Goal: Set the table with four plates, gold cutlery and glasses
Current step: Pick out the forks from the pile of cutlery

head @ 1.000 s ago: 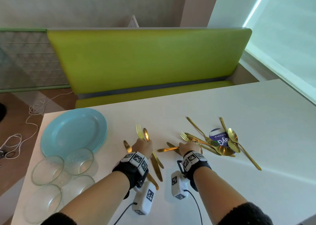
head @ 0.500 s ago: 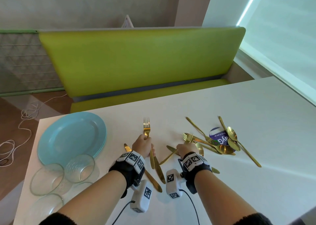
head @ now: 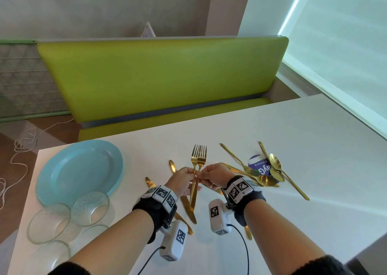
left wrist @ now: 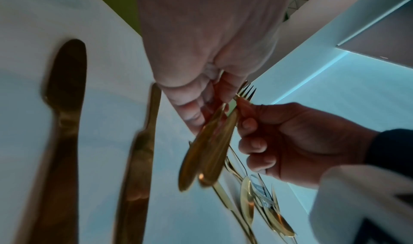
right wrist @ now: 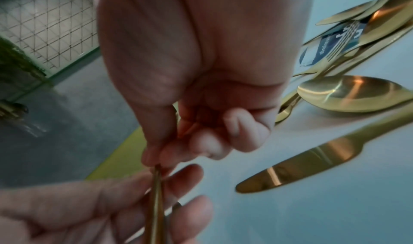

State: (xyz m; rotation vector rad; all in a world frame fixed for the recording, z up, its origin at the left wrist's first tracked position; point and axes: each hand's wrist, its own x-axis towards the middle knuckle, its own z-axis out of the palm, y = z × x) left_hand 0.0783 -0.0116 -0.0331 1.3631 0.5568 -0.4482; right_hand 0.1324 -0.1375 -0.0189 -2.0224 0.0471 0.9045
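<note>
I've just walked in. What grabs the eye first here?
Two gold forks held side by side above the white table, pinched between the left hand and the right hand. Behind runs a bright green bench; a stack of blue plates sits at the left.

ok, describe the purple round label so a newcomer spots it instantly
Start at the white table and go right of the hands to the loose heap of gold cutlery. The purple round label lies flat under that heap, partly covered by spoons. It is the only non-gold item there, with white lettering.

Gold forks, blue plates
</note>
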